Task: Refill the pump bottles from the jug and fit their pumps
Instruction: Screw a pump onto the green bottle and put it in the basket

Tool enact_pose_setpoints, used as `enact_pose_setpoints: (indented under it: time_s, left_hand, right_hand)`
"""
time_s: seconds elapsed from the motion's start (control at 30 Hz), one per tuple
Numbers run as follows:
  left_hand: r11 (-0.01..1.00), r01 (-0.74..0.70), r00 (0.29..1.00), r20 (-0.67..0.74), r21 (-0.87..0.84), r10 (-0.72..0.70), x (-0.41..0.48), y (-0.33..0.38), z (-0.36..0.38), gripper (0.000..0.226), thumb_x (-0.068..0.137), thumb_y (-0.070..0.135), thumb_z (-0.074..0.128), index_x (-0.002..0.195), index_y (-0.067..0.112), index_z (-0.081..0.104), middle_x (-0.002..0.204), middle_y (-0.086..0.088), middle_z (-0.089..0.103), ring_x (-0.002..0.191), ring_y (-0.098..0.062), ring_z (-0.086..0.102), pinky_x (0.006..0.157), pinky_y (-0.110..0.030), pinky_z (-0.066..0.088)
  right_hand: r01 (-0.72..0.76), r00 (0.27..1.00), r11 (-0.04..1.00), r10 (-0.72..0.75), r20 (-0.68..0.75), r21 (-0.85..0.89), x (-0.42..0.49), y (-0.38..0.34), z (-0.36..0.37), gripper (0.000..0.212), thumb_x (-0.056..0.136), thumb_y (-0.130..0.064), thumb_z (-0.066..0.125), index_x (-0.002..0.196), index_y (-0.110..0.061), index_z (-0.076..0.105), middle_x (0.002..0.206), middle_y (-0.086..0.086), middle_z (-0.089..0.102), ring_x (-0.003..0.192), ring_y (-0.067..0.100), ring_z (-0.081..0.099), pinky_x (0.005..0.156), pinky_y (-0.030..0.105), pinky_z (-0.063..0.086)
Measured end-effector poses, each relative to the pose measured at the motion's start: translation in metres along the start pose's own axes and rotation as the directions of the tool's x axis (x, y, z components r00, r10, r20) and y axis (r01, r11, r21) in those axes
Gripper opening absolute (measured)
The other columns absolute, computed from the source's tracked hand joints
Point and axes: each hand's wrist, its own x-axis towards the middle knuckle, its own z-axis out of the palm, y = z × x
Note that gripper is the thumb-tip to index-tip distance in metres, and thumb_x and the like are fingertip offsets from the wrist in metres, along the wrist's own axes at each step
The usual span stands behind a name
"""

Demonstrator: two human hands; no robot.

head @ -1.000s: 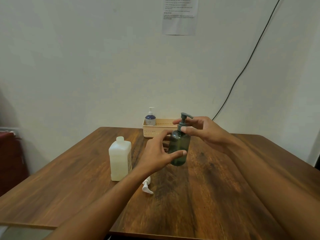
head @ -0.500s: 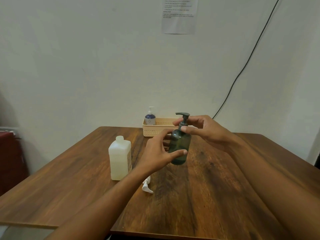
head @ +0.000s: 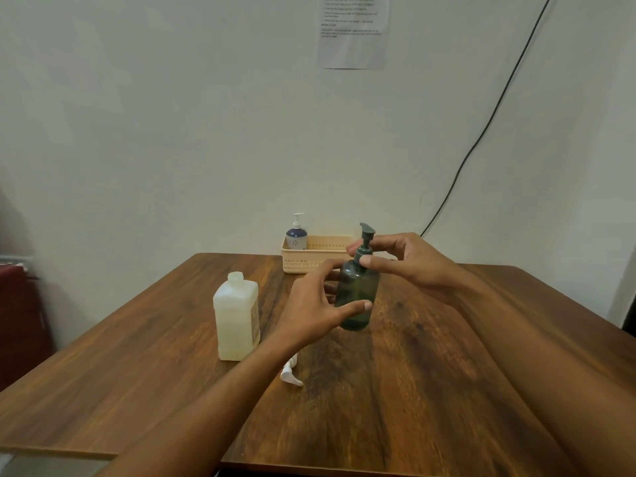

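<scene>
left hand [head: 315, 304] wraps bottle [head: 356, 297] | right hand [head: 406, 261] pinches pump [head: 364, 244] collar | jug [head: 236, 318] left of grip

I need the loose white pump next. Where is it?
In the head view the white pump lies on the table, just right of the jug and partly under the left forearm, nearer the person than the green bottle.
</scene>
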Motion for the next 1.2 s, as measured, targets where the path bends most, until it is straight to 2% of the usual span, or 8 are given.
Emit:
enact_pose_setpoints:
  time_s: [0.13, 0.2, 0.37, 0.5, 0.8, 0.97, 1.07, 1.2]
  left_hand:
    - [1.000, -0.010, 1.000, -0.004, 0.021, 0.010, -0.002, 0.003, 0.003, 0.073, 0.070, 0.060, 0.084, 0.132, 0.049, 0.048, 0.116, 0.026, 0.058, 0.089, 0.007, 0.061, 0.067, -0.002, 0.049]
    - [1.000, -0.015, 1.000, -0.006, 0.018, 0.015, -0.001, 0.004, 0.003, 0.072, 0.070, 0.060, 0.084, 0.131, 0.049, 0.047, 0.115, 0.026, 0.058, 0.089, 0.008, 0.062, 0.067, -0.002, 0.049]
    - [1.000, -0.005, 1.000, -0.011, 0.013, 0.005, 0.001, 0.002, -0.002, 0.074, 0.071, 0.060, 0.084, 0.134, 0.043, 0.050, 0.120, 0.022, 0.061, 0.092, 0.005, 0.064, 0.074, -0.007, 0.053]
    - [1.000, -0.002, 1.000, -0.013, 0.019, 0.002, 0.000, 0.001, -0.002, 0.075, 0.070, 0.060, 0.084, 0.135, 0.042, 0.050, 0.118, 0.024, 0.059, 0.091, 0.003, 0.064, 0.075, -0.010, 0.055]
    - [1.000, 0.003, 0.999, -0.044, 0.030, -0.001, 0.001, 0.003, -0.003, 0.076, 0.072, 0.059, 0.084, 0.137, 0.039, 0.051, 0.126, 0.016, 0.064, 0.092, 0.001, 0.065, 0.073, -0.007, 0.054]
    - [0.999, 0.010, 0.998, -0.057, 0.033, -0.008, 0.000, 0.002, -0.005, 0.076, 0.072, 0.057, 0.085, 0.138, 0.038, 0.051, 0.125, 0.016, 0.064, 0.093, 0.002, 0.064, 0.073, -0.005, 0.052]
    - [1.000, 0.008, 0.999, -0.051, 0.023, -0.007, 0.002, 0.004, -0.007, 0.076, 0.072, 0.056, 0.085, 0.138, 0.038, 0.051, 0.124, 0.017, 0.063, 0.092, 0.004, 0.063, 0.070, -0.002, 0.050]
    - [1.000, 0.006, 0.998, -0.058, 0.021, -0.005, 0.003, 0.004, -0.007, 0.076, 0.073, 0.055, 0.085, 0.139, 0.037, 0.051, 0.127, 0.014, 0.064, 0.095, 0.000, 0.064, 0.074, -0.006, 0.052]
  right_hand:
    - [0.038, 0.980, 0.998, -0.046, -0.196, -0.044, 0.001, -0.001, 0.013, 0.049, 0.073, -0.056, 0.084, 0.090, -0.012, 0.070, 0.109, 0.001, 0.078, 0.110, 0.022, 0.070, 0.096, 0.045, 0.058]
    - [0.052, 0.972, 0.996, -0.066, -0.226, -0.069, 0.002, 0.000, 0.017, 0.047, 0.073, -0.059, 0.081, 0.087, -0.017, 0.064, 0.109, 0.002, 0.077, 0.107, 0.020, 0.070, 0.085, 0.031, 0.057]
    - [-0.010, 1.000, 1.000, 0.010, -0.013, 0.007, -0.001, -0.004, 0.003, 0.046, 0.087, -0.056, 0.077, 0.128, -0.036, 0.073, 0.133, -0.019, 0.069, 0.132, 0.004, 0.056, 0.109, 0.036, 0.040]
    - [-0.010, 0.995, 0.999, 0.006, -0.095, -0.043, 0.000, -0.006, 0.003, 0.041, 0.080, -0.055, 0.083, 0.113, -0.032, 0.081, 0.122, -0.016, 0.075, 0.125, 0.008, 0.062, 0.113, 0.049, 0.043]
    - [0.037, 0.950, 0.997, -0.015, -0.313, 0.065, 0.003, 0.001, 0.022, 0.032, 0.078, -0.036, 0.090, 0.063, -0.018, 0.068, 0.099, -0.006, 0.076, 0.111, 0.012, 0.068, 0.104, 0.049, 0.053]
    - [0.061, 0.947, 0.996, -0.035, -0.319, 0.071, 0.005, 0.005, 0.025, 0.032, 0.079, -0.040, 0.090, 0.086, -0.018, 0.068, 0.096, -0.003, 0.075, 0.095, 0.013, 0.072, 0.085, 0.032, 0.060]
    - [0.041, 0.963, 0.995, -0.016, -0.270, 0.090, 0.005, 0.003, 0.023, 0.041, 0.080, -0.046, 0.085, 0.114, -0.025, 0.073, 0.112, -0.008, 0.076, 0.105, 0.008, 0.072, 0.091, 0.029, 0.059]
    - [0.010, 0.969, 0.997, 0.008, -0.248, 0.071, 0.006, -0.002, 0.025, 0.047, 0.080, -0.051, 0.082, 0.119, -0.025, 0.080, 0.113, -0.013, 0.079, 0.108, 0.000, 0.069, 0.094, 0.027, 0.053]
